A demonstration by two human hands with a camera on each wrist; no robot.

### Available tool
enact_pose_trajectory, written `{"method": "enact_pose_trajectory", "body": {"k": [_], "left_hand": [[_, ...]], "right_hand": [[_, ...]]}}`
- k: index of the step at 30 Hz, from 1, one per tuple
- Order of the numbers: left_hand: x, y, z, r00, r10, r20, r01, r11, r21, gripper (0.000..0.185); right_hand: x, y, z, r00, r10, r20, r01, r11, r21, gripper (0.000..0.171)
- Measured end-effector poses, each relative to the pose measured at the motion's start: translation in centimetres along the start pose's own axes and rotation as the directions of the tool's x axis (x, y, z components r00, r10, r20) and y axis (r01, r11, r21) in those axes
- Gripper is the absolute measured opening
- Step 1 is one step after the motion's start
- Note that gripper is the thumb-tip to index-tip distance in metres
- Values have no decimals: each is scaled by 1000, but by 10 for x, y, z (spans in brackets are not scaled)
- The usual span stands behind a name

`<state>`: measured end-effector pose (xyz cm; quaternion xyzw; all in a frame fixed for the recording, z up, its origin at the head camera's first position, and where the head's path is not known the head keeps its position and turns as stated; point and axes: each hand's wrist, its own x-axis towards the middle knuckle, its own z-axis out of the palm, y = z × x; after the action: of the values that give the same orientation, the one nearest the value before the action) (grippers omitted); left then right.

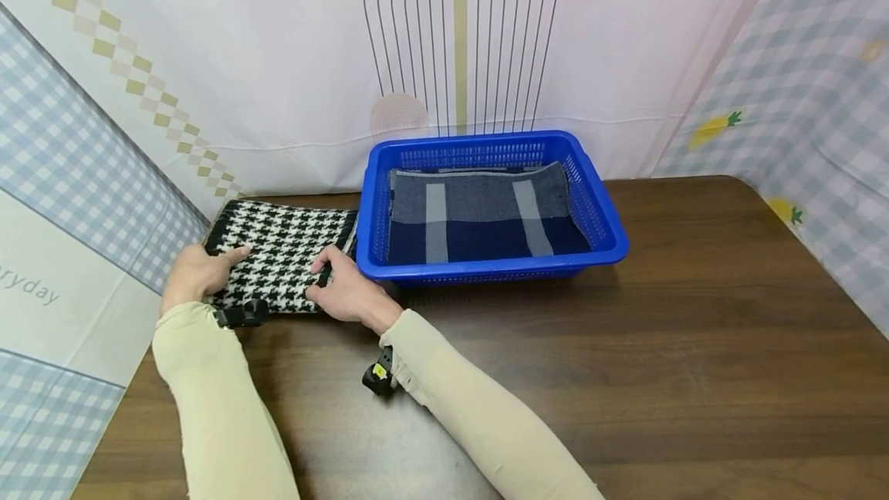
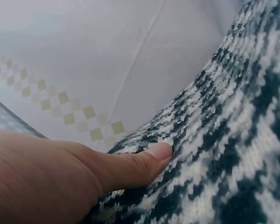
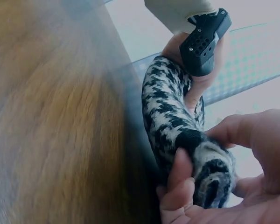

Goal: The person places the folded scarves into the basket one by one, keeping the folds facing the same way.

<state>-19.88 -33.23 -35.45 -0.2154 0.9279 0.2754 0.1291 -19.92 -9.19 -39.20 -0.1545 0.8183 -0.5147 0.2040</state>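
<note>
From my remote seat, starting at the left: my left hand (image 1: 197,275) grips the left edge of the folded houndstooth scarf (image 1: 285,253), thumb pressed on top of the knit, as the left wrist view shows, with the other fingers out of sight beneath. The scarf lies on the bench (image 1: 625,376) at its far left, just beside the blue basket (image 1: 604,211) and touching or nearly touching its left wall. My right hand (image 1: 347,293) pinches the scarf's near right edge; in the right wrist view the fingers (image 3: 179,170) curl round the thick folded roll.

I judge the scarf to be light, soft and limp, a chunky knit that will sag and unfold if lifted from one point, so holding both folded ends, as the hands do now, suits it best. The wool looks grippy, not slippery, and not fragile.

Folded, it forms a near-square block; its slightly longer side seems to run from me toward the back wall, the near edge facing me.

Further right, the basket holds a folded navy and grey plaid cloth (image 1: 479,214), lying flat inside.
</note>
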Motion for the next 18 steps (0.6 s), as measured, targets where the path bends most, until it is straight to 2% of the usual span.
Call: {"method": "enact_pose_trajectory", "body": {"k": [5,8,14,16,18], "left_hand": [[-5,0,-3,1000,-2,-9,2,1000,-21,103],[-7,1,-5,1000,12,-26,-13,999,-34,103],[-10,1,-10,999,16,-40,-18,999,-38,103],[-11,0,-11,999,8,-40,-9,999,-43,103],[-12,0,-12,999,3,-45,-5,999,-51,103]], "right_hand": [[1,0,1,998,1,55,-8,991,130,14],[1,0,1,998,8,55,-17,987,161,15],[-1,-3,3,999,-7,36,3,992,126,17],[-2,-4,4,999,-27,22,25,996,87,18],[-3,-6,5,998,-55,-15,55,998,5,19]]}}
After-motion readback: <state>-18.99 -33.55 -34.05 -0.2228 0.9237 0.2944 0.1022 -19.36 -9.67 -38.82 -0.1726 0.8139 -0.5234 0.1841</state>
